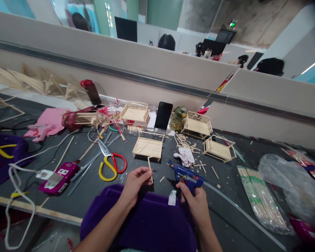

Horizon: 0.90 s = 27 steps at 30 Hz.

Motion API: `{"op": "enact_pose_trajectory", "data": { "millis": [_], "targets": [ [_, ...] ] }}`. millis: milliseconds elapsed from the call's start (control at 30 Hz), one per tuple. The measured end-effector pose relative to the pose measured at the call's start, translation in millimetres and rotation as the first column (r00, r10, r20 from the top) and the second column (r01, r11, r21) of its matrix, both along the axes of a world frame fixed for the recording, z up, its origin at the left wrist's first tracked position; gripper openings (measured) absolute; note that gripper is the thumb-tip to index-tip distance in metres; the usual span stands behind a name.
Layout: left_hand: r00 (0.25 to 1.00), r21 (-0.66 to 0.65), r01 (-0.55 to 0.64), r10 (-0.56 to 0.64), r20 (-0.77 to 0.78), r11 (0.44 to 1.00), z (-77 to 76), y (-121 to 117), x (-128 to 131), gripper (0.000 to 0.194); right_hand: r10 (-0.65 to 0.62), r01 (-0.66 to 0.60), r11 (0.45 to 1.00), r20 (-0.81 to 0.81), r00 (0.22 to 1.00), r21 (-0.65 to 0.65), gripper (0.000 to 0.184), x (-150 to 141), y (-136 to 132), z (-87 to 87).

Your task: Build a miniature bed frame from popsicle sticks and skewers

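Note:
Between thumb and fingers, my left hand point(139, 182) pinches a thin wooden stick point(150, 168) with a short piece set at an angle on its top end. My right hand point(195, 201) is wrapped round a blue hot glue gun point(187, 175), its nozzle pointing left toward the stick but apart from it. A clear glue stick trails from the gun's back to the lower right. Just beyond my left hand stands a small wooden stick frame with a slatted deck point(147, 147). A crumpled stained cloth point(185, 156) lies behind the glue gun.
Scissors with red and yellow handles point(111, 164) lie left of my hands, near a magenta power strip point(60, 177). Other stick models point(198, 126) stand behind, beside a phone on a stand point(163, 117). Bagged sticks point(262, 197) lie right; purple cloth point(136, 217) is at the front edge.

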<state>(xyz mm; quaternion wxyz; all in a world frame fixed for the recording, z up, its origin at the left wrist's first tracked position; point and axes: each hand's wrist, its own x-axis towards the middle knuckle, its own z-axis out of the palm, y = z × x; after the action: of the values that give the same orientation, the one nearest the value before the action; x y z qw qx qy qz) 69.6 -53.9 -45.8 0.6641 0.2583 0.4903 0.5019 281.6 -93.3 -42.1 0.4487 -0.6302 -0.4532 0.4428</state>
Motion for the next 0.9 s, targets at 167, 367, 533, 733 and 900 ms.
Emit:
{"op": "enact_pose_trajectory", "data": {
  "millis": [167, 367, 533, 733, 900],
  "targets": [
    [0.999, -0.048, -0.003, 0.005, 0.052, 0.999, -2.0, 3, -4, 0.029, 0.093, -0.094, 0.995, -0.036, 0.995, -0.034, 0.042, 0, -11, 6.6],
    [1.000, -0.040, 0.025, -0.025, 0.003, 0.999, -4.4, 1, -2, 0.028, -0.001, -0.004, 0.999, -0.086, 0.996, -0.049, 0.038, 8, -12, 1.4],
    [0.970, 0.052, 0.218, -0.211, -0.117, 0.974, 1.1, -4, 11, 0.025, -0.119, 0.114, 0.993, -0.218, 0.969, -0.035, 0.036, 18, -6, -2.7],
    [0.954, 0.050, 0.274, -0.266, -0.137, 0.960, 0.5, -5, 28, 0.026, -0.181, 0.182, 0.983, -0.241, 0.954, -0.019, 0.038, 25, -3, -5.6],
    [0.970, -0.034, 0.240, -0.242, -0.039, 0.970, -8.2, -6, 31, 0.028, -0.195, 0.199, 0.980, -0.245, 0.950, -0.008, 0.038, 29, -2, -8.8]
  ]
}}
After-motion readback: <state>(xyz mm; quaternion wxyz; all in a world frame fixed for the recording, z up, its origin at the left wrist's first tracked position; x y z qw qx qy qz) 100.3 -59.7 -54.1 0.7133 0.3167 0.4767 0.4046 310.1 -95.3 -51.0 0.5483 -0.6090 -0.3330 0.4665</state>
